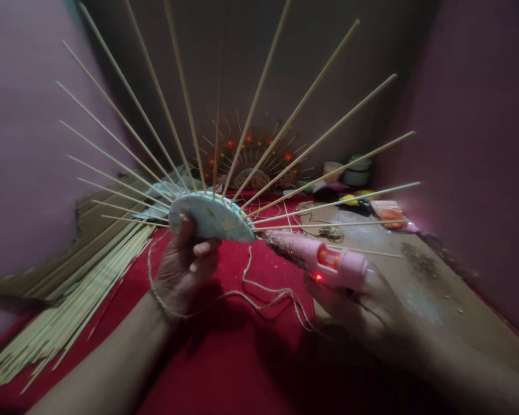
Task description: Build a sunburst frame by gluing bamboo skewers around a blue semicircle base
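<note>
My left hand [188, 259] grips a pale patterned half-disc [211, 216] by its lower left part, thumb on the near face. Thin wooden sticks [328, 135] fan out from its curved edge. In my right hand [358, 305] is a pink hot glue gun [328, 262], a red light glowing on its side. Its dark, crusted nozzle [262, 235] points left at the half-disc's right corner; whether they touch I cannot tell. A length of twine [259, 291] loops below the half-disc and past my left wrist. The glue gun's handle is hidden by my right hand.
A bundle of loose sticks [75, 300] lies at the left beside cardboard [104, 213]. Red cloth [233, 351] covers the middle. At the back stands a decorated stick fan [248, 150]. Packets [387, 213], a lidded jar [357, 170] and a board [441, 300] are at the right.
</note>
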Motion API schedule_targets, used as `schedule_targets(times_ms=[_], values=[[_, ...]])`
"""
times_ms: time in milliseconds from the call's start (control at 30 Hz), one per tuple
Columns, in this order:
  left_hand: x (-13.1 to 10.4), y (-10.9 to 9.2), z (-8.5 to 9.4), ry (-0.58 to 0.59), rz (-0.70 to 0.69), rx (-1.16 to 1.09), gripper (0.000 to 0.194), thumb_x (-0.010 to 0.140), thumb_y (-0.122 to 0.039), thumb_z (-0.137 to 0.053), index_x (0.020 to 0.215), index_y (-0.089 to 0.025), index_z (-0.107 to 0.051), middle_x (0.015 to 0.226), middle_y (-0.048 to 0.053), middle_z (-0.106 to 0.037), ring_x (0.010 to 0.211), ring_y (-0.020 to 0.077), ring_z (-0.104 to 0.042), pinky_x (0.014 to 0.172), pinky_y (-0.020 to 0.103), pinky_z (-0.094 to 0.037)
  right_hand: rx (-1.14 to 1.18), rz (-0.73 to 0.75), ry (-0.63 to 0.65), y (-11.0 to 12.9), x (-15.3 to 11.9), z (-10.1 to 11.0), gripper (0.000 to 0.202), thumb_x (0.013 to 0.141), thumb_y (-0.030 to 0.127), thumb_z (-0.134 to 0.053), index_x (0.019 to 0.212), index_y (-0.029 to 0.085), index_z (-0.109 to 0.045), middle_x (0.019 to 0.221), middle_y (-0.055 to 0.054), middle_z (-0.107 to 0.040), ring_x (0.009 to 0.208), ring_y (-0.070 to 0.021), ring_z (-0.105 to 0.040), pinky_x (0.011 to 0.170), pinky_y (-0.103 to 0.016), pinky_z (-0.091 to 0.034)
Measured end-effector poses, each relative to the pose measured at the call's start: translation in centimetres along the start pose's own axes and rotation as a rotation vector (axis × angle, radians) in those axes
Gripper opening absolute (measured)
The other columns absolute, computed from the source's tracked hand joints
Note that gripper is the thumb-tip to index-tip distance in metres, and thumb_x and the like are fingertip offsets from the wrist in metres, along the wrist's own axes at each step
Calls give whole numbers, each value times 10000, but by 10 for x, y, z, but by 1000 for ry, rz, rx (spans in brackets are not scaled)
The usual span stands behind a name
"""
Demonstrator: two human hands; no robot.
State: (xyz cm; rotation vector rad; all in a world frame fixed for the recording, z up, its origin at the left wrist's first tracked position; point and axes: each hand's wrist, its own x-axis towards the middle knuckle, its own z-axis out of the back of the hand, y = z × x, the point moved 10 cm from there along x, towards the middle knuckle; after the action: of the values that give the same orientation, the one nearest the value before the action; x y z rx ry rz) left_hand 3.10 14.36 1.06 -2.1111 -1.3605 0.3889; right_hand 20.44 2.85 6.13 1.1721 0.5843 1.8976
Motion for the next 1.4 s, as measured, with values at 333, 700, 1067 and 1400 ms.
schedule_targets(times_ms=[333, 700, 1067, 1400], values=[[-1, 1, -6, 29, 6, -9, 593, 973, -449, -195, 856, -148, -692, 491, 13, -509, 337, 65, -492, 289, 83, -406, 32, 26, 62, 8, 3, -3, 514, 876, 139, -458, 1368, 285, -465, 1351, -42, -549, 1269, -217, -493, 1060, -353, -415], [1, 1, -1, 16, 26, -50, 617, 969, -469, -171, 877, -139, -683, 510, 20, -533, 333, 64, -493, 276, 90, -390, -19, 11, 71, 1, 2, -7, 465, 898, 233, -448, 1362, 253, -473, 1262, -77, -607, 1151, -234, -581, 985, -373, -477], [2, 4, 2, -14, 55, -40, 585, 963, -484, -238, 815, -105, -657, 443, 10, -510, 307, 60, -483, 293, 96, -366, -10, -25, 34, -4, -2, -6, 403, 894, 269, -469, 1288, 223, -543, 909, -63, -701, 755, -190, -660, 653, -298, -564], [1, 3, 0, -26, 40, -72, 533, 975, -443, -267, 836, -93, -644, 447, 9, -529, 310, 58, -485, 301, 99, -368, 3, 3, 75, 4, 1, -7, 482, 905, 270, -473, 1386, 256, -448, 1164, -70, -657, 1092, -229, -612, 898, -329, -520]])
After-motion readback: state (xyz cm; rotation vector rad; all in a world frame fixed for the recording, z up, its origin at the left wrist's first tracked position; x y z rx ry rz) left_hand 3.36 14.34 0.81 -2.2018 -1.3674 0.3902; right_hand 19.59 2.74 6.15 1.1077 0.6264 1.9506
